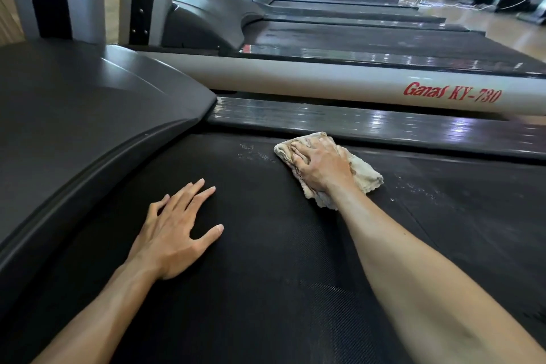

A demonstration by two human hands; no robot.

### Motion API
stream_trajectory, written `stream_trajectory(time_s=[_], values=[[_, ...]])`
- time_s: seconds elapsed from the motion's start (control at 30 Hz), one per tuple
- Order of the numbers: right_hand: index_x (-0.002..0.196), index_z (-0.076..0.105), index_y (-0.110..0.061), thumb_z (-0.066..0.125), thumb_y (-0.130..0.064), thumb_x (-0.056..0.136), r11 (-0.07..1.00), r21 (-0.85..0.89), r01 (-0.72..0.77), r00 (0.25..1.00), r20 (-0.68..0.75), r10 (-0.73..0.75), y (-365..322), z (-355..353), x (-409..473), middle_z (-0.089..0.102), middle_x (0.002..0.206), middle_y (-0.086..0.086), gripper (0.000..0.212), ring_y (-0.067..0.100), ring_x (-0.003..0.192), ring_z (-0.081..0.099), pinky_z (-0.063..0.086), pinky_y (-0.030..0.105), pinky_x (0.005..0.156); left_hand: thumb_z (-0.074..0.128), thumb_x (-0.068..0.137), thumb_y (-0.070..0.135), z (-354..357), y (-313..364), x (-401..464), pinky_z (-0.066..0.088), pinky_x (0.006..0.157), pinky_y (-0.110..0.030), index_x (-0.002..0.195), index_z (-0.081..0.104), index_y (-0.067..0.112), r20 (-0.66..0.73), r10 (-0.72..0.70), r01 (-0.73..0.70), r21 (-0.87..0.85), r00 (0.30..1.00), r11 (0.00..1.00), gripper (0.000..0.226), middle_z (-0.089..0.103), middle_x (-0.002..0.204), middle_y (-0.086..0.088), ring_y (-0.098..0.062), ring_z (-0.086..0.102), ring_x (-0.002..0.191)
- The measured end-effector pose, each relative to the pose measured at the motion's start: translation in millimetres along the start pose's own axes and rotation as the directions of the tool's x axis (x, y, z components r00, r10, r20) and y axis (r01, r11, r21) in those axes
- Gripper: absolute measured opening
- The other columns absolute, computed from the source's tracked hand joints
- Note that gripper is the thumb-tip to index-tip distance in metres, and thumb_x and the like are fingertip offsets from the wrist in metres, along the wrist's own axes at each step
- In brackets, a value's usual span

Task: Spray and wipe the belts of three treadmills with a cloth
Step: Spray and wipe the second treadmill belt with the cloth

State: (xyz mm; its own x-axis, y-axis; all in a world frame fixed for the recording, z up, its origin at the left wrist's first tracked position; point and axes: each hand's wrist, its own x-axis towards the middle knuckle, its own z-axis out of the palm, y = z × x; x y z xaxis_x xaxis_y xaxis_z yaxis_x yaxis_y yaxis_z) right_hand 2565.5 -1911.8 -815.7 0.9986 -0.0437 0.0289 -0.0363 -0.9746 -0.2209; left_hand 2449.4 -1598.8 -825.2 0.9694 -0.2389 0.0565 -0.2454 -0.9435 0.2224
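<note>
A black textured treadmill belt [266,260] fills the lower part of the view. My right hand [320,165] presses a crumpled beige cloth [366,176] onto the belt near its far edge, fingers bent over the cloth. Pale specks of spray or dust [254,154] lie on the belt just left of the cloth, and more sit to its right. My left hand [177,233] rests flat on the belt with its fingers spread, holding nothing. No spray bottle is in view.
The grey motor hood [88,115] rises at the left. A glossy side rail [369,121] borders the belt's far edge. Beyond it lies the neighbouring treadmill's white frame [325,80] and belt [369,38], then several more treadmills and a wooden floor [472,18].
</note>
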Motion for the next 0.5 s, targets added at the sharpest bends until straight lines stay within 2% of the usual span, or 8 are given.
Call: stream_trajectory(time_s=[0.1, 0.2, 0.27, 0.33, 0.4, 0.43, 0.5], values=[[0.155, 0.039, -0.047, 0.032, -0.06, 0.105, 0.997, -0.002, 0.08, 0.996, 0.034, -0.08, 6, -4, -9, 0.022, 0.171, -0.004, 0.052, 0.019, 0.159, 0.005, 0.004, 0.046, 0.128, 0.01, 0.076, 0.083, 1, -1, 0, -0.008, 0.122, -0.028, 0.158, 0.008, 0.046, 0.005, 0.006, -0.006, 0.008, 1.0, 1.0, 0.09, -0.006, 0.166, 0.025, 0.006, -0.01, 0.151], [0.15, 0.044, -0.052, 0.04, -0.058, 0.104, 0.984, 0.043, 0.171, 0.985, 0.026, -0.173, 22, -4, -25, 0.027, 0.168, -0.011, 0.047, 0.016, 0.158, 0.013, 0.012, 0.043, 0.127, 0.01, 0.075, 0.083, 1, -2, 0, -0.008, 0.121, -0.027, 0.158, 0.009, 0.046, 0.0, 0.005, -0.005, 0.002, 1.0, 1.0, 0.091, -0.005, 0.166, 0.024, 0.006, -0.01, 0.151], [0.148, 0.048, -0.052, 0.041, -0.058, 0.103, 0.986, 0.042, 0.164, 0.986, 0.011, -0.165, 28, -4, -20, 0.034, 0.165, -0.009, 0.046, 0.019, 0.153, 0.026, 0.021, 0.043, 0.124, 0.01, 0.075, 0.083, 1, -1, 0, -0.005, 0.123, -0.029, 0.158, 0.01, 0.045, -0.006, -0.002, 0.002, 0.005, 1.0, 1.0, 0.092, -0.003, 0.167, 0.023, 0.004, -0.008, 0.152], [0.149, 0.046, -0.049, 0.037, -0.059, 0.102, 0.996, -0.023, 0.081, 0.997, 0.008, -0.081, 17, -3, -3, 0.037, 0.163, 0.001, 0.049, 0.025, 0.148, 0.033, 0.026, 0.044, 0.122, 0.011, 0.074, 0.082, 1, 0, -1, -0.003, 0.124, -0.032, 0.158, 0.011, 0.044, -0.001, -0.009, 0.009, 0.0, 1.0, 1.0, 0.093, -0.002, 0.167, 0.022, 0.002, -0.006, 0.153], [0.154, 0.04, -0.047, 0.032, -0.062, 0.103, 0.997, -0.077, 0.016, 1.0, 0.021, -0.015, -6, 0, 11, 0.031, 0.166, 0.008, 0.054, 0.028, 0.154, 0.024, 0.02, 0.045, 0.124, 0.012, 0.075, 0.082, 1, -1, 1, -0.002, 0.125, -0.033, 0.159, 0.012, 0.044, -0.002, -0.007, 0.007, -0.003, 1.0, 1.0, 0.093, -0.001, 0.167, 0.022, 0.002, -0.005, 0.153], [0.155, 0.038, -0.046, 0.031, -0.062, 0.104, 0.996, -0.084, 0.034, 0.999, 0.033, -0.031, -17, 2, 12, 0.028, 0.168, 0.007, 0.054, 0.027, 0.156, 0.018, 0.015, 0.045, 0.126, 0.013, 0.075, 0.083, 2, -2, 1, -0.002, 0.124, -0.033, 0.158, 0.012, 0.044, -0.001, -0.006, 0.006, -0.002, 1.0, 1.0, 0.092, -0.001, 0.167, 0.022, 0.002, -0.005, 0.153], [0.155, 0.038, -0.047, 0.03, -0.061, 0.104, 0.982, -0.074, 0.175, 0.984, 0.043, -0.173, -23, 3, -1, 0.025, 0.17, 0.001, 0.053, 0.024, 0.159, 0.008, 0.01, 0.046, 0.127, 0.014, 0.076, 0.083, 2, -3, 0, -0.002, 0.124, -0.032, 0.158, 0.012, 0.044, -0.008, -0.004, 0.004, -0.008, 1.0, 1.0, 0.091, -0.001, 0.167, 0.022, 0.003, -0.005, 0.152]])
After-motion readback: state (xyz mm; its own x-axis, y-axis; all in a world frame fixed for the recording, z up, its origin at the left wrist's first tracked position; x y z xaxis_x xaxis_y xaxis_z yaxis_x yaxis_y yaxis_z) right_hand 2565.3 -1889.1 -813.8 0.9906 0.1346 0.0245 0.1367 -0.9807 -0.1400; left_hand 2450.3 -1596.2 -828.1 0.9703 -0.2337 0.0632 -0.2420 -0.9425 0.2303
